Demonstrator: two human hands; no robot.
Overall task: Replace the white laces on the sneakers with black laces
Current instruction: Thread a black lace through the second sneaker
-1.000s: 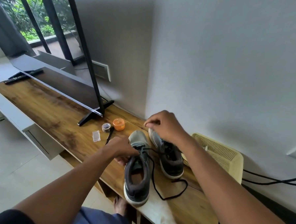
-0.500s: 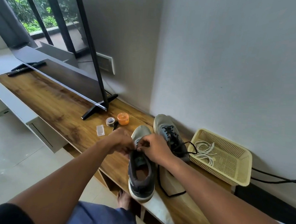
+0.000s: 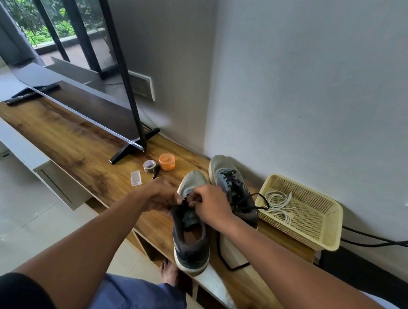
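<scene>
Both hands' fingers (image 3: 191, 199) pinching black lace (image 3: 221, 252) at near sneaker (image 3: 190, 238) eyelets on desk (image 3: 80, 152). Loose slack trailing below right hand (image 3: 209, 206) likely to snag, tugging lace free.

We see a TV (image 3: 87, 105) standing on the wooden shelf (image 3: 64, 142), with an orange jar (image 3: 166, 162), tape roll (image 3: 149, 165) and clear box (image 3: 135, 178) near its foot

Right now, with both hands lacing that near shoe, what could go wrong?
The near sneaker has its heel over the shelf edge, so a tug by the left hand or right hand might tip it off. The loose black lace trails toward that edge and could snag.
</scene>
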